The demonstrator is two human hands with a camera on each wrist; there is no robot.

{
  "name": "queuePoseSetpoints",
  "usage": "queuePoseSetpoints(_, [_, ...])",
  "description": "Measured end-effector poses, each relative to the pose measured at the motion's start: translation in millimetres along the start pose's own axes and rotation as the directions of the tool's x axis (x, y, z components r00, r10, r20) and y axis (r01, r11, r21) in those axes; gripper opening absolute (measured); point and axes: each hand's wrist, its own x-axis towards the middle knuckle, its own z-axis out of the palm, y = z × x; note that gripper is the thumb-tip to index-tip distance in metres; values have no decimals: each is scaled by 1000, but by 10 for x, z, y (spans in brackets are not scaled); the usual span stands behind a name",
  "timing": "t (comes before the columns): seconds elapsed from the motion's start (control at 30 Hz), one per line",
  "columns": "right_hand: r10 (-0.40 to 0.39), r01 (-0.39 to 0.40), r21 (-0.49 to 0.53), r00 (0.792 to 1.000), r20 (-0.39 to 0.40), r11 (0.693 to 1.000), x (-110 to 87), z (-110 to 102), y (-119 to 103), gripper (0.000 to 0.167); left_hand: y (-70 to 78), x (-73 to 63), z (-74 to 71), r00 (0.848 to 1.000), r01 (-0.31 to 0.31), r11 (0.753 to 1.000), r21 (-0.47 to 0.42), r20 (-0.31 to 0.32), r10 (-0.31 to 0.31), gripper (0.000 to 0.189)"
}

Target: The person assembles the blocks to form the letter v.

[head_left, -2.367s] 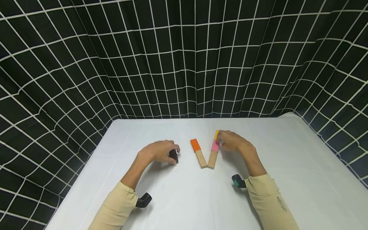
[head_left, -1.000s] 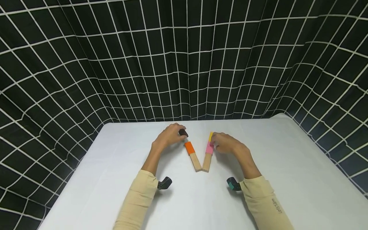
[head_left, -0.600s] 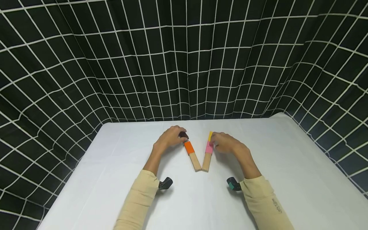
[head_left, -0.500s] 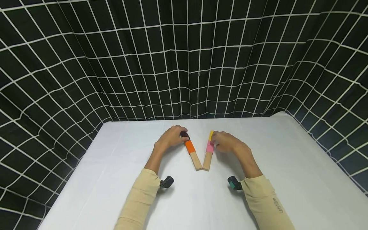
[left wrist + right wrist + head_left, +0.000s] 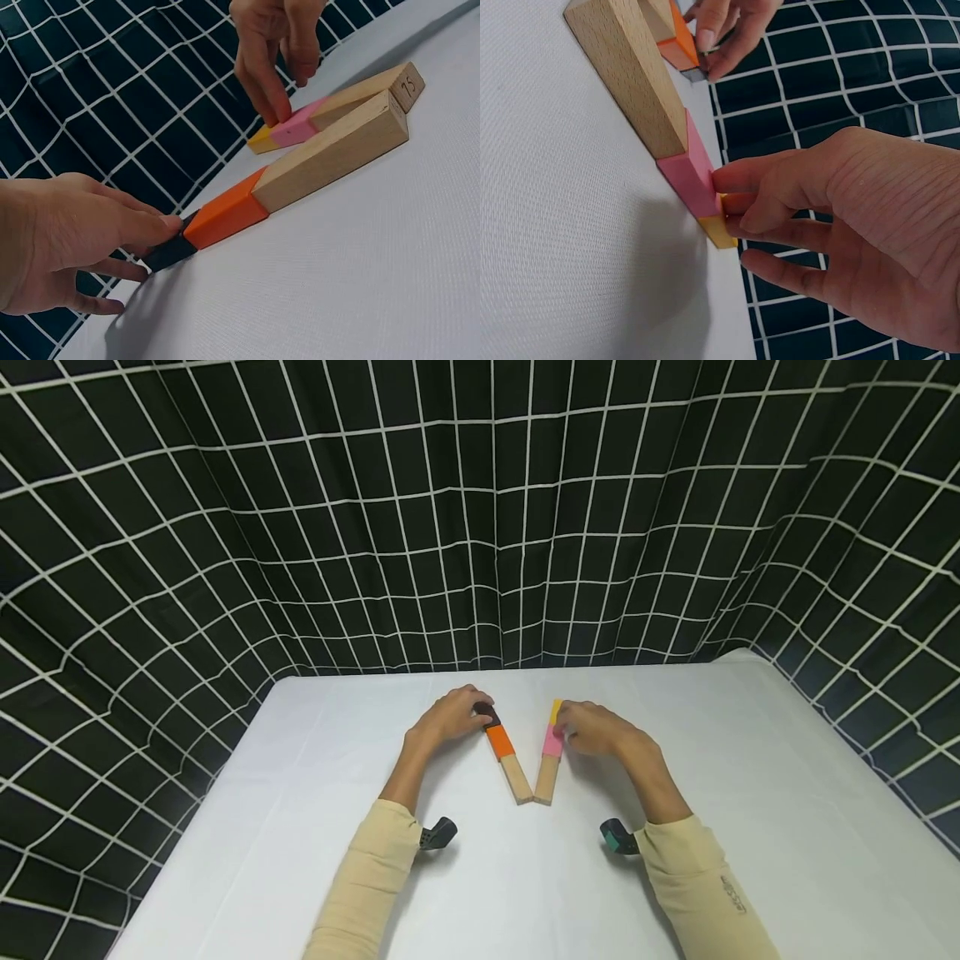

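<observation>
My left hand (image 5: pixel 450 717) pinches a black block (image 5: pixel 172 252) between thumb and fingers at the far end of the left row. The black block meets an orange block (image 5: pixel 500 742), which adjoins a longer plain wooden block (image 5: pixel 516 778). A second wooden block (image 5: pixel 546 779), marked 75 on its end in the left wrist view, begins the right row. Beyond it lie a pink block (image 5: pixel 552 742) and a yellow block (image 5: pixel 557 709). My right hand (image 5: pixel 594 728) touches the pink and yellow blocks with relaxed fingertips. Both rows lean apart in a V, their near ends touching.
A white cloth covers the table (image 5: pixel 517 893). Dark curtains (image 5: pixel 375 510) with a white grid stand behind and at both sides. Small black wrist cameras (image 5: pixel 439 833) stick out from the tan sleeves (image 5: pixel 367 877).
My left hand carried the black block from the left to the far end of the orange block and closed the small gap between them. The right hand stays by the pink and yellow blocks.
</observation>
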Motion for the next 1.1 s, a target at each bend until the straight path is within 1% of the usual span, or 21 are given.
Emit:
queuePoseSetpoints(0.2, [8, -8, 9, 1000, -5, 1000, -1, 15, -2, 34, 11, -17, -4, 1000, 2, 1000, -3, 9, -2, 39])
queuePoseSetpoints(0.5, [23, -23, 5, 1000, 6, 1000, 14, 22, -6, 33, 26, -20, -6, 1000, 3, 1000, 26, 23, -4, 39])
queuePoseSetpoints(0.73, [14, -14, -4, 1000, 2, 1000, 18, 16, -19, 33, 33, -39, -23, 1000, 9, 999, 39, 25, -10, 40])
queuePoseSetpoints(0.83, [11, -11, -2, 1000, 2, 1000, 14, 17, -16, 32, 46, -45, -26, 1000, 13, 999, 42, 14, -14, 40])
queuePoseSetpoints(0.97, [3, -3, -5, 1000, 1, 1000, 12, 29, -7, 32, 72, -43, -25, 1000, 3, 999, 44, -9, -2, 40])
queuePoseSetpoints(1.1, [-1, 1, -7, 1000, -3, 1000, 14, 35, -6, 32, 95, -38, -18, 1000, -2, 998, 66, -20, 3, 42])
